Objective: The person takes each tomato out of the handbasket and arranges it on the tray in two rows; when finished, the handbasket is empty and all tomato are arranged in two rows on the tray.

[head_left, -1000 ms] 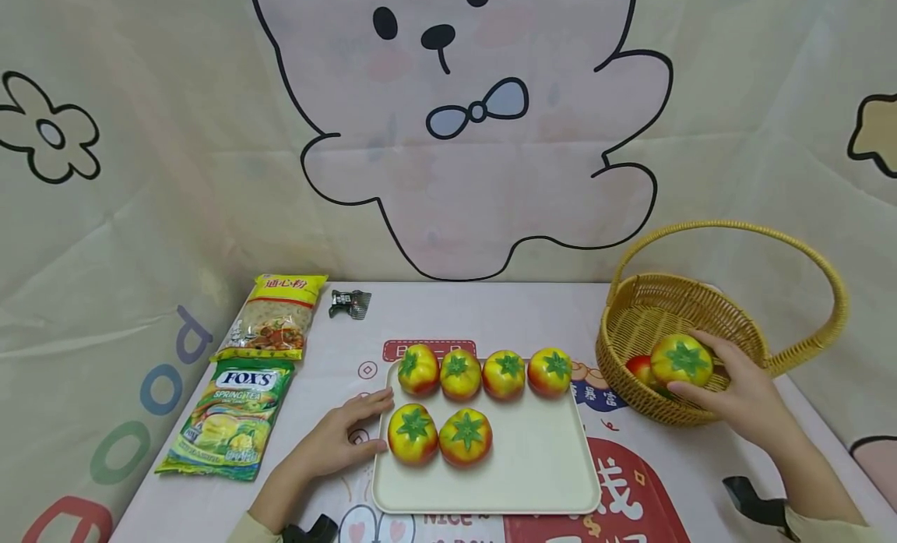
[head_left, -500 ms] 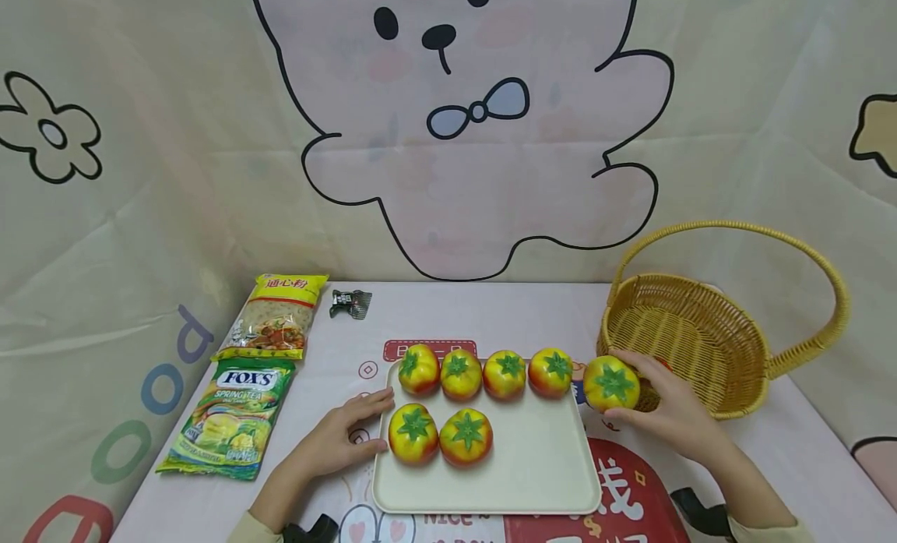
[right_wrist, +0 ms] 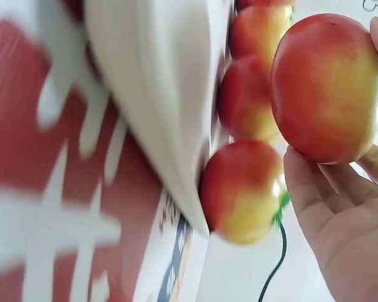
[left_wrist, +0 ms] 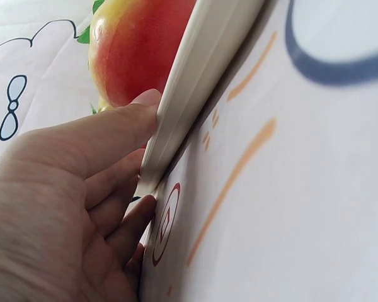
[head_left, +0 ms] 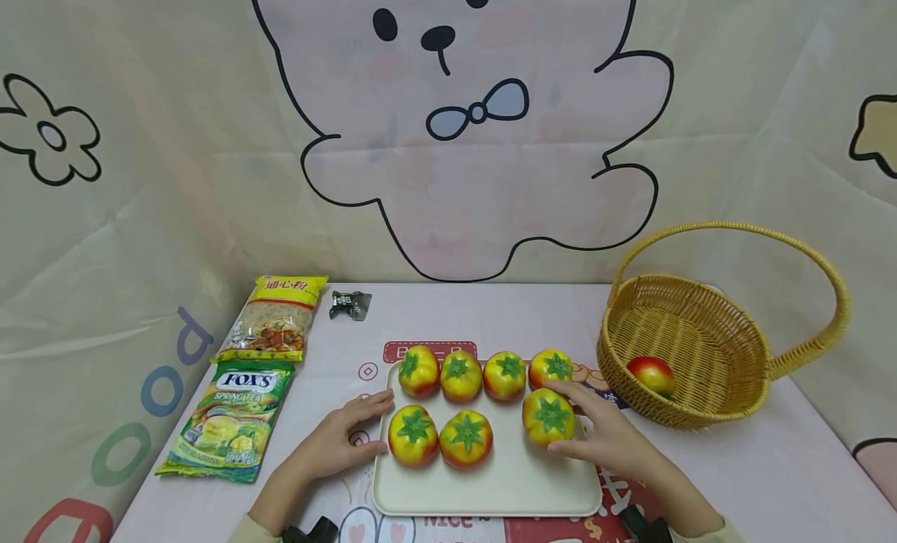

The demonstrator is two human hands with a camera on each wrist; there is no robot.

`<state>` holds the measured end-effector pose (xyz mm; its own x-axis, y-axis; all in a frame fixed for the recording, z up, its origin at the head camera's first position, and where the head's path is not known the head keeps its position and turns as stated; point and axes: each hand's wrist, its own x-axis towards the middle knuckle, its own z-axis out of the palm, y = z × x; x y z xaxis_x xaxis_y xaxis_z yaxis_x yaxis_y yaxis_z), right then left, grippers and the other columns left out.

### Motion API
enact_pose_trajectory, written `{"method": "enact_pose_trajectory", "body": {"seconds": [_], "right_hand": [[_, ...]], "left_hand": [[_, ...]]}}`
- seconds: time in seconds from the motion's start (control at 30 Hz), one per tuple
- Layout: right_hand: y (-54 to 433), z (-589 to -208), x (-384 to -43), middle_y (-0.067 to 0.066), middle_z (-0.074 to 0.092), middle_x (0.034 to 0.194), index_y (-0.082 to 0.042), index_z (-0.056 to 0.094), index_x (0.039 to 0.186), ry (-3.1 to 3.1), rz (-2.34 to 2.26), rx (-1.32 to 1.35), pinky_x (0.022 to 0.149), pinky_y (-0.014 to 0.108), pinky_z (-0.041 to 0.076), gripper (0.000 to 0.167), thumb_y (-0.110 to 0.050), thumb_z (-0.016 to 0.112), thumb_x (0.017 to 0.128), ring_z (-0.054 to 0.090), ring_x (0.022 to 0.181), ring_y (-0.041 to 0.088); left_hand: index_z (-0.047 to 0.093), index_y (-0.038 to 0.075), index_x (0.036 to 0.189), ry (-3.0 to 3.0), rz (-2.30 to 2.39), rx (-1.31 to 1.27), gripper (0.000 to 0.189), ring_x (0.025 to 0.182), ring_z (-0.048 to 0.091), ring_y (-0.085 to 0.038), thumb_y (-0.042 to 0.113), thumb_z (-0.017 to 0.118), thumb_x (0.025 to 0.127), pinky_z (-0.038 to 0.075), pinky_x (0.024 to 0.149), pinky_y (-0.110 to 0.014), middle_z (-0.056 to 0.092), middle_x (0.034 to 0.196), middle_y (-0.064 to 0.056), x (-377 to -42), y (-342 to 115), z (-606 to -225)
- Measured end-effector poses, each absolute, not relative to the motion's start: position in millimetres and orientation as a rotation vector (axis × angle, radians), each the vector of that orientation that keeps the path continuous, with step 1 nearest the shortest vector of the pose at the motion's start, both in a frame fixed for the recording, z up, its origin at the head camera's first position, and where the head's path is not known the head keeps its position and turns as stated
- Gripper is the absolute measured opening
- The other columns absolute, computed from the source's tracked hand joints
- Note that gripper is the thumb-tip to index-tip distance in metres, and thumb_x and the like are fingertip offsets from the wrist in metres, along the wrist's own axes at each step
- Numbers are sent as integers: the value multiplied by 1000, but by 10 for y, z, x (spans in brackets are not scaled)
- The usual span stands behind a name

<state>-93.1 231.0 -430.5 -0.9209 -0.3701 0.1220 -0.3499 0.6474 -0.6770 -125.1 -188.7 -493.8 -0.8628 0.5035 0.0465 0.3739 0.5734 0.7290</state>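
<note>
My right hand (head_left: 608, 431) grips a yellow-red toy tomato (head_left: 549, 418) with a green star-shaped top, thumb and fingers around its sides. In the right wrist view, the held tomato (right_wrist: 327, 88) is up off the cream tray (head_left: 522, 481), over its right part. Beside the tray's left edge lies my left hand (head_left: 343, 442), its fingertips touching the rim; the left wrist view has the thumb (left_wrist: 129, 123) against the tray's wall. On the tray, several tomatoes form a back row (head_left: 504, 376), and two more (head_left: 466, 439) sit in front at the left.
A wicker basket (head_left: 708, 348) with a tall handle stands at the right, one reddish tomato (head_left: 652, 375) inside. At the left lie a yellow food packet (head_left: 276, 317) and a green FOX'S candy bag (head_left: 231, 422). A small dark wrapped sweet (head_left: 350, 304) lies farther back.
My right hand has lifted the tomato out of the basket and carried it left, over the tray. One tomato is left in the basket. My left hand has stayed in place.
</note>
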Motion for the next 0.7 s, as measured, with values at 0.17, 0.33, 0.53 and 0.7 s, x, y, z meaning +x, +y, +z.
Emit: {"method": "enact_pose_trajectory", "body": {"seconds": [0.17,0.33,0.53,0.7], "right_hand": [[2186,-4352,-949,7,52,137,-14,46,138,2736,-1146,-645,92,40,54,78,-46,76,74,55,115,22],[2106,-4385,-949,5,51,138,-20,46,138,2676,-1095,-644,95,51,51,76,-52,73,75,55,118,28],[2050,-4413,-966,6,50,140,-20,47,138,2613,-1077,-611,101,65,40,76,-52,73,74,47,127,34],[2039,-4437,-975,8,48,142,-16,46,139,2529,-1128,-644,104,66,35,75,-47,73,77,44,130,36]], "left_hand": [[55,25,134,2637,1164,748,60,139,37,-21,48,70,80,20,117,-46,43,147,10,-1254,-1890,-4942],[55,26,134,2629,1168,740,60,139,36,-21,48,69,80,20,117,-47,42,147,12,-1253,-1888,-4942],[55,26,134,2620,1169,727,60,140,35,-23,48,69,81,21,117,-49,42,147,12,-1252,-1886,-4947],[54,27,134,2624,1161,721,59,140,35,-23,48,69,81,21,116,-51,42,147,12,-1260,-1888,-4962]]}}
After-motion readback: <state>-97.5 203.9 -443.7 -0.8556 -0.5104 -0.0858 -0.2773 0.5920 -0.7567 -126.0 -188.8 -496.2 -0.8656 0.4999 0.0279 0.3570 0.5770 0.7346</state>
